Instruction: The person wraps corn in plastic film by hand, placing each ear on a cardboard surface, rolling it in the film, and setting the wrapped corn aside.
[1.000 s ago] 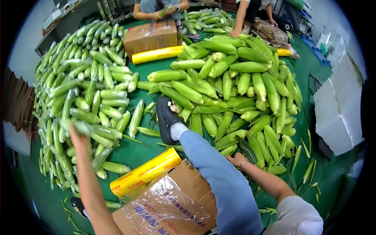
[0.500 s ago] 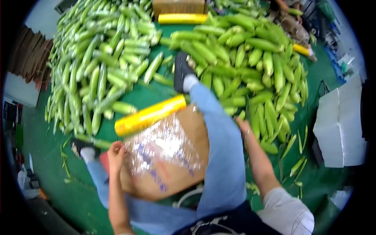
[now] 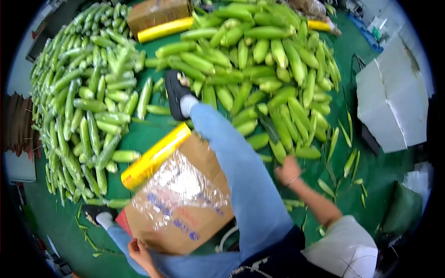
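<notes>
My left hand [image 3: 140,254] is by the lower left edge of a cardboard sheet [image 3: 212,230], its fingers drawn together; whatever they may hold is too small to make out. Clear film [image 3: 174,185] lies wrinkled and shiny over the cardboard, beside a yellow roll [image 3: 156,156] along its upper left edge. My right hand [image 3: 288,171], slightly blurred, is closed at the lower end of a green corn ear [image 3: 278,151], at the front edge of a heap of unwrapped corn [image 3: 273,60].
Film-wrapped corn [image 3: 83,116] is heaped on the left. A cardboard box [image 3: 157,16] and another yellow roll [image 3: 165,29] stand behind. My legs [image 3: 241,171] flank the cardboard. Loose husks [image 3: 350,164] and a white foam box [image 3: 391,99] are on the right.
The view has turned, shifting the heaps leftward. My left hand has moved down from the film's left side to the cardboard's lower corner. My right hand has closed at a corn ear.
</notes>
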Demonstrator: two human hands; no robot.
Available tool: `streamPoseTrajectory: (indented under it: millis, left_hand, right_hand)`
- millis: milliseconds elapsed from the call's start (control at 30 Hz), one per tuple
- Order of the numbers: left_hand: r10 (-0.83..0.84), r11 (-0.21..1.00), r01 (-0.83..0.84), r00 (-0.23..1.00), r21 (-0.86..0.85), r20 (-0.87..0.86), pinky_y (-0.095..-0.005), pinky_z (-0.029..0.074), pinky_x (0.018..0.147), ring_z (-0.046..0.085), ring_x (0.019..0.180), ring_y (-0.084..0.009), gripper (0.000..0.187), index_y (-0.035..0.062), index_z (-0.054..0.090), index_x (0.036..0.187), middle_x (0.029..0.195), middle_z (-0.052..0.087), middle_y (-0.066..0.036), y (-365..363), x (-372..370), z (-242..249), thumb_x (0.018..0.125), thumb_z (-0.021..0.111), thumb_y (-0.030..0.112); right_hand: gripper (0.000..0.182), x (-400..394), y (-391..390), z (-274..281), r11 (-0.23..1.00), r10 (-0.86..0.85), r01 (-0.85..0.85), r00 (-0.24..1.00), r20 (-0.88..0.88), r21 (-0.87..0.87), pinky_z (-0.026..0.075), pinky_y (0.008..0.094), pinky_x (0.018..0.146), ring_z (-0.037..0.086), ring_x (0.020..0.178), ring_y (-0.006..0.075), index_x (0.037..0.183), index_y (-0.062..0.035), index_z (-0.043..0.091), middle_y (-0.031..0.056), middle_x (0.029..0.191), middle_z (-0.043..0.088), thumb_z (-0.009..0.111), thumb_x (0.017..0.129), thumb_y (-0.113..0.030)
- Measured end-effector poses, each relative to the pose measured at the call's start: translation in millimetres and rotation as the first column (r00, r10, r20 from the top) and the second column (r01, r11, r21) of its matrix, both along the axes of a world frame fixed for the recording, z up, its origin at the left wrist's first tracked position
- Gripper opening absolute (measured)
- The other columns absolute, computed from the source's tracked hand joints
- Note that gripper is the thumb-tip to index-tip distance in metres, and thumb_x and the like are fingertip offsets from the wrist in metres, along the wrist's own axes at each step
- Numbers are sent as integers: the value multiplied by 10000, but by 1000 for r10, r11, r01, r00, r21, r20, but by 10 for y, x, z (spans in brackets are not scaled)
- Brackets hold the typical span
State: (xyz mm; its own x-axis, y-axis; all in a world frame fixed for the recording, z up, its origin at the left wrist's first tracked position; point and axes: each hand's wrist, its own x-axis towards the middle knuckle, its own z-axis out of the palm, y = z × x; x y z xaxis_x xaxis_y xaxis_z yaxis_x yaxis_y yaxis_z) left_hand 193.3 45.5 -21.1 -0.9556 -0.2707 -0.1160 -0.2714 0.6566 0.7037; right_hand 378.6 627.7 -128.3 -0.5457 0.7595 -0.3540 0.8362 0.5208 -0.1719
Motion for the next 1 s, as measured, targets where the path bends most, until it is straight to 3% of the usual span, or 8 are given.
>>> streamPoseTrajectory:
  millis: [133,233,333,400,533,733,867,1000]
  left_hand:
    - [-225,970,225,974,88,-14,-260,447,531,599,660,-148,140,-26,579,956,799,619,-95,777,-301,-52,868,605,80]
    - [-275,953,263,959,150,73,-256,449,520,589,623,-133,121,-23,587,934,769,619,-81,927,-265,-37,856,621,62]
    - [-301,943,273,943,191,140,-258,454,520,581,610,-123,112,-25,590,918,720,612,-70,889,-108,28,860,620,66]
    - [-269,955,247,955,164,124,-260,467,543,584,614,-116,103,-28,609,901,694,619,-67,900,26,113,859,613,66]
    - [-267,962,272,957,-30,113,-344,499,610,637,634,-239,185,-35,623,922,710,650,-145,750,242,21,817,646,115]
    - [-202,975,219,946,-42,254,-386,485,864,590,1042,-356,720,-48,334,1370,1162,570,-247,911,250,-118,807,686,231]
    - [-200,958,216,974,-188,102,-422,453,904,545,1078,-415,688,-57,390,1271,1181,532,-270,1016,216,-247,789,715,311]
    - [-170,942,211,970,-259,173,-452,473,835,556,1028,-406,679,-39,441,1170,1129,531,-245,1083,145,-81,749,746,398]
  right_hand:
    - [972,-1195,-69,-1462,786,-514,318,813,-274,-530,452,420,935,586,1055,376,1123,177,451,306,1079,587,675,675,-656]
    - [881,-1613,47,-1452,616,-752,667,656,-62,-419,501,355,829,627,979,307,1058,144,525,247,1059,616,756,623,-587]
    - [698,-1268,45,-761,688,-701,526,660,-271,-500,508,377,768,608,966,284,1032,59,598,210,1091,607,742,660,-514]
    - [507,-864,279,-679,468,-818,417,538,-203,-779,505,365,723,604,857,239,1016,-7,583,113,950,620,691,734,-415]
    - [411,-326,467,472,468,-855,1,255,-452,-884,454,302,843,526,981,192,1156,-45,520,88,1076,560,635,809,-232]
    - [692,-1105,-318,2412,859,-133,-421,369,-920,-292,432,313,909,510,1086,190,1358,-29,351,92,1229,508,687,758,-114]
    - [659,-1854,-1221,2341,634,468,-757,211,-858,160,413,336,938,536,1073,252,1300,-12,442,122,1127,551,702,697,-69]
    - [626,-2197,-1935,1386,478,440,-878,238,-866,1,424,362,922,530,1055,311,1260,-23,476,161,1123,529,706,681,-86]
